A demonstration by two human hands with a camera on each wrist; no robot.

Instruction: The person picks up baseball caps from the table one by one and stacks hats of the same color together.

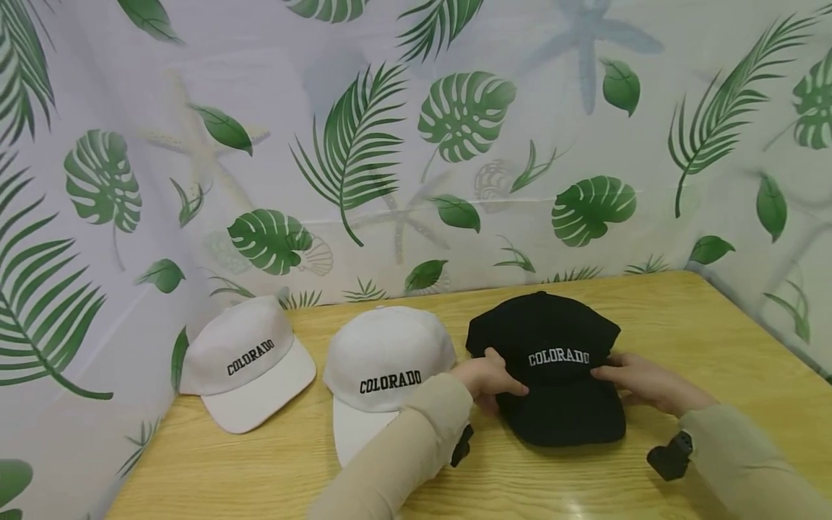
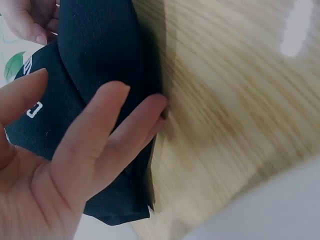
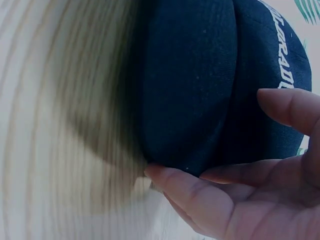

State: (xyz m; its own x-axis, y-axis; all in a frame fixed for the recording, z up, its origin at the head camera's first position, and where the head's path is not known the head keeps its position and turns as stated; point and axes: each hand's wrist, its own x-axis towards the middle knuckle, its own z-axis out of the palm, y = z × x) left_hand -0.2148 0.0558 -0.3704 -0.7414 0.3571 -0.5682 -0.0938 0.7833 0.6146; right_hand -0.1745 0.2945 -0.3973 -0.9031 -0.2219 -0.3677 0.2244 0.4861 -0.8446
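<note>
A black baseball cap (image 1: 552,412) with white COLORADO lettering sits on the wooden table, its brim toward me. At its left side is my left hand (image 1: 487,377), with the thumb over the front near the brim. In the left wrist view, the fingers (image 2: 90,120) of that hand are extended and spread along the cap. From the other side, my right hand (image 1: 656,383) touches the cap, thumb at the end of the lettering. The right wrist view shows its fingertips (image 3: 155,171) at the brim's edge and the thumb above the crown.
A white COLORADO cap (image 1: 390,347) stands just left of the black one, partly covered by my left sleeve (image 1: 403,448). Farther left is a pale pinkish COLORADO cap (image 1: 240,361). A leaf-patterned cloth (image 1: 364,274) hangs behind the table (image 1: 214,469).
</note>
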